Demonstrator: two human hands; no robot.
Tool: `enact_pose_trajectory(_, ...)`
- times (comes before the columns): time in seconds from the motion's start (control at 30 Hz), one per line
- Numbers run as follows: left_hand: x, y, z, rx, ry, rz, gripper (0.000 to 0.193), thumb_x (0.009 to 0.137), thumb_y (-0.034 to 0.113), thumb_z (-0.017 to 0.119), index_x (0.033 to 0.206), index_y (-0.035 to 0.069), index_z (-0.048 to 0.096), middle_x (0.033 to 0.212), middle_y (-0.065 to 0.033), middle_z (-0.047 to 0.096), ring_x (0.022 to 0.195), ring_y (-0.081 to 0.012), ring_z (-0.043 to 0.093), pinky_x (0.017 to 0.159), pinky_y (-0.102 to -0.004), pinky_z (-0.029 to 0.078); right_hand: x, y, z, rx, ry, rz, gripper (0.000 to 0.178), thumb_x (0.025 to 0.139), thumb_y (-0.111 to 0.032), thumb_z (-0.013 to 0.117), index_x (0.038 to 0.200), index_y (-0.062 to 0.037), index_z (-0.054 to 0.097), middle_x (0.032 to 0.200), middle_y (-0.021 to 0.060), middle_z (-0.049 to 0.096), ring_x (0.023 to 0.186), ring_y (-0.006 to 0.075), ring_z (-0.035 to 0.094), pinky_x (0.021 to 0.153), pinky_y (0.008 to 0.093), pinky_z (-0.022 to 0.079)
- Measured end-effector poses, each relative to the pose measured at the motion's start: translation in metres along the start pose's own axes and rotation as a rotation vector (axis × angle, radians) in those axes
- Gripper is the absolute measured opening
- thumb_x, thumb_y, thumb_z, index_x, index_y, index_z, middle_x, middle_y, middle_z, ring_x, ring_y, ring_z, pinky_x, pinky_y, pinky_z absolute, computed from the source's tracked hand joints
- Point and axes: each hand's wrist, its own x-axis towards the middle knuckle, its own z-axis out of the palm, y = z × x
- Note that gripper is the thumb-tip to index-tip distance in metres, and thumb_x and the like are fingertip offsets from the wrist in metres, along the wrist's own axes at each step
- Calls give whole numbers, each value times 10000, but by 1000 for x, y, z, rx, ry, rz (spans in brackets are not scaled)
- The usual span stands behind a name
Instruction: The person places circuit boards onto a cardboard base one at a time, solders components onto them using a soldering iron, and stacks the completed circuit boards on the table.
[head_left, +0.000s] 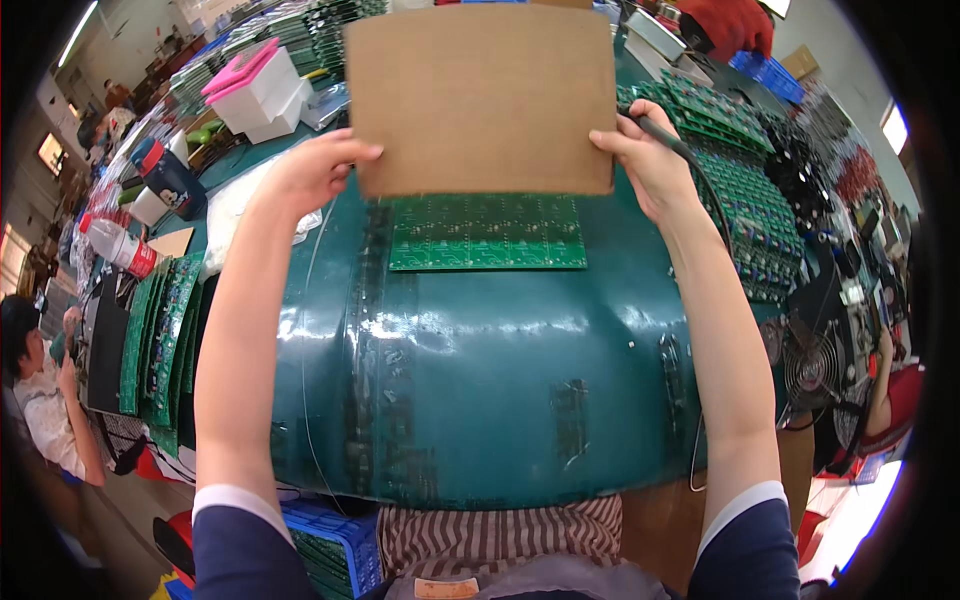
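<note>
A flat brown cardboard sheet (480,100) is held up over the far part of the green work mat. My left hand (318,170) pinches its left edge, thumb in front and fingers partly behind. Thumb and fingers of my right hand (650,155) grip the right edge. That hand also carries a black corded tool (660,135), like a soldering iron; its tip is hidden. Below the sheet lies a green circuit board panel (488,235) on the mat, its far part covered by the cardboard.
Stacked circuit boards stand at the right (745,200) and left (160,335). A dark bottle (168,178), a clear bottle (118,245) and a white box with a pink lid (255,90) are at left. A metal fan guard (808,365) sits at right. Other people work at both sides.
</note>
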Motion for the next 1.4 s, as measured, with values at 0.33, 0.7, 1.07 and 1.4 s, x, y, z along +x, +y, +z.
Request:
enact_pose_trajectory(0.33, -198, -51, 57, 890, -27, 580, 246, 586, 32, 782, 754, 34, 602, 862, -72, 707, 793, -164, 626, 648, -307, 477, -203, -29, -28, -191, -331, -73, 314, 809, 62, 601, 980, -78, 379, 960, 130, 609, 975, 193, 591, 888, 335, 464)
enact_pose_trajectory(0.7, -251, -99, 73, 1217, -126, 985, 177, 619, -8, 697, 739, 44, 578, 863, -50, 670, 667, -209, 537, 602, -347, 456, -277, -3, -54, -455, -528, -328, 327, 772, 29, 645, 986, -87, 426, 1030, 140, 607, 960, 282, 571, 902, 391, 453)
enact_pose_trajectory(1.07, -275, -84, 80, 1591, -473, 742, 620, 478, 311, 749, 1002, 2, 627, 1201, -71, 587, 840, -195, 535, 752, -322, 457, -275, -40, -56, -951, -986, -145, 324, 640, -147, 773, 845, -67, 535, 1244, 61, 552, 1172, 324, 489, 912, 411, 466)
enact_pose_trajectory(1.4, -276, -64, 68, 1296, -524, 579, 434, 645, 61, 737, 1068, 42, 642, 1269, -88, 555, 948, -274, 539, 835, -379, 454, -282, -66, -54, -868, -867, -85, 382, 558, 1, 670, 877, -80, 477, 1188, 157, 626, 959, 354, 548, 802, 395, 472)
